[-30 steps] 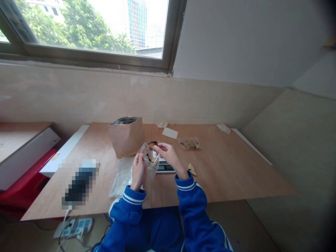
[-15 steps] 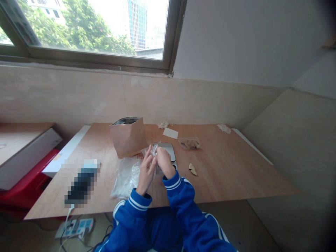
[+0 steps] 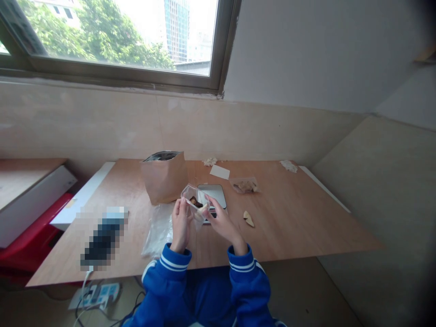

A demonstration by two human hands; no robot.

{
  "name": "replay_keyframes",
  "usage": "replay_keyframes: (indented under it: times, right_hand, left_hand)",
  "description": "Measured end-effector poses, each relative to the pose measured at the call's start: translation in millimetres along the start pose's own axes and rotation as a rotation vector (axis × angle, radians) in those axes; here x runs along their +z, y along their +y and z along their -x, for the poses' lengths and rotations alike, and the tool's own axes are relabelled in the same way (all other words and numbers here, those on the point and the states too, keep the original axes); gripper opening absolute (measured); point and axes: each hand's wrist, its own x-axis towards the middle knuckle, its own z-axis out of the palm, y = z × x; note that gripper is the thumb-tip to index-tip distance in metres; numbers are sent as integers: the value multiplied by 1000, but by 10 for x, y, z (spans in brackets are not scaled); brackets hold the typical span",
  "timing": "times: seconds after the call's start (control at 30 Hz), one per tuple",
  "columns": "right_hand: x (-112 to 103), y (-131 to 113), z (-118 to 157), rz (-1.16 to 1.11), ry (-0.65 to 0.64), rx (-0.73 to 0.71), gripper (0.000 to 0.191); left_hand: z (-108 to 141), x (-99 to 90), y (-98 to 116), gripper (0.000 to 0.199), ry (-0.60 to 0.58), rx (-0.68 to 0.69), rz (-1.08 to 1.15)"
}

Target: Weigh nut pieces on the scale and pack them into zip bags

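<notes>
A small clear plastic bag point(image 3: 191, 190) with dark brown and pale pieces inside is held up between both hands. My left hand point(image 3: 180, 222) pinches its left edge. Fingers of my right hand point(image 3: 220, 218) grip its right side. Behind the bag, partly covered, lies a silver scale point(image 3: 218, 195). Flat clear bags point(image 3: 158, 231) rest beside my left hand. An open brown paper pouch point(image 3: 165, 179) stands behind them. To the right are a filled clear bag point(image 3: 245, 185) and a loose pale piece point(image 3: 248, 219).
A pixelated phone-like object point(image 3: 104, 238) with a white cable lies at the left of the wooden table point(image 3: 299, 227). A white card point(image 3: 220, 171) and crumpled scraps point(image 3: 289, 166) are near the back edge. A power strip point(image 3: 97, 295) is below.
My hands have moved apart, with the small bag now spread open between them and its contents visible. My right hand has shifted right and down, uncovering more of the scale.
</notes>
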Motion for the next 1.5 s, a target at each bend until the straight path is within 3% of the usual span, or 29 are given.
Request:
replay_keyframes:
  times: [0.13, 0.27, 0.37, 0.43, 0.5, 0.57, 0.67, 0.83, 0.93, 1.03, 1.1, 1.27, 1.5]
  right_hand:
    - [89, -42, 39, -21, 1, -1, 83]
    - [144, -80, 25, -1, 84, -34, 55]
    - [127, -118, 18, -33, 135, -82, 47]
    - [86, -143, 24, -73, 159, -94, 47]
    - [30, -154, 37, -103, 202, -89, 47]
    - [-27, -146, 51, -120, 264, -78, 48]
    - [-81, -110, 61, -156, 324, -63, 47]
    - [-85, -107, 56, -81, 246, -127, 47]
    - [-119, -138, 71, 9, 245, -163, 47]
    - [-190, -134, 109, 27, 350, -124, 50]
    - [-227, -112, 132, 27, 404, -104, 51]
    - [-223, -95, 149, -13, 459, -70, 50]
    - [-175, -159, 131, -7, 385, -104, 45]
  left_hand:
    - [5, -13, -40, 32, 46, 0, -23]
    - [18, -41, -61, 34, -32, 28, -177]
    - [21, -74, -60, 36, -84, 210, -387]
    - [-9, -117, -45, 32, -7, 388, -497]
    - [-65, -172, -11, 33, 62, 474, -543]
    - [-125, -221, 42, 36, 11, 421, -544]
    - [-162, -244, 112, 33, -188, 293, -495]
    - [-72, -168, 94, 29, -361, 262, -449]
    - [-34, -147, 75, 26, -322, 292, -461]
    - [-45, -162, 115, 25, -170, 352, -429]
    - [-56, -168, 158, 25, -135, 360, -401]
    - [-23, -128, 206, 23, -186, 309, -317]
    - [59, -75, 174, 26, -273, 260, -454]
